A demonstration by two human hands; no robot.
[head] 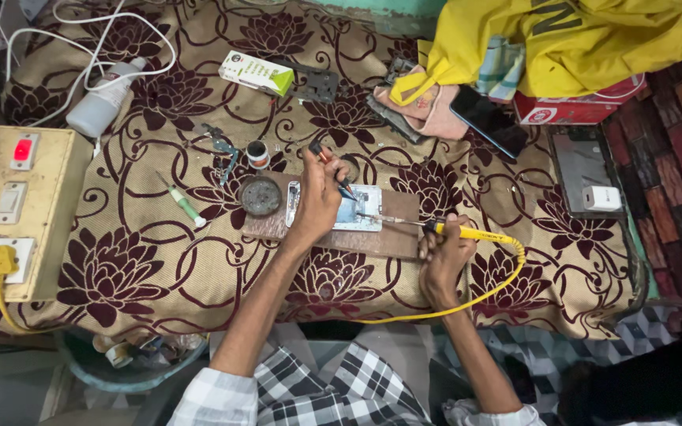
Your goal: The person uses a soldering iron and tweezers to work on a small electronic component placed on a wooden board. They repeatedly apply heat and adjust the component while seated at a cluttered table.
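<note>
From the head view, your left hand (319,193) grips a small red-handled tool (333,168) over the opened phone (354,207) on the wooden board (392,237); your right hand (442,254) grips the yellow soldering iron (467,233). A slip could burn the nearby fingers or the patterned cloth (159,252).

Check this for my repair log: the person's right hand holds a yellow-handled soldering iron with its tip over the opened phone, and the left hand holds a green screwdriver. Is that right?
One detail is wrong. In the head view the left hand holds a small red-and-black tool, not the green screwdriver, which lies untouched on the cloth. The right hand does hold the yellow-handled soldering iron, its tip over the opened phone.
</note>
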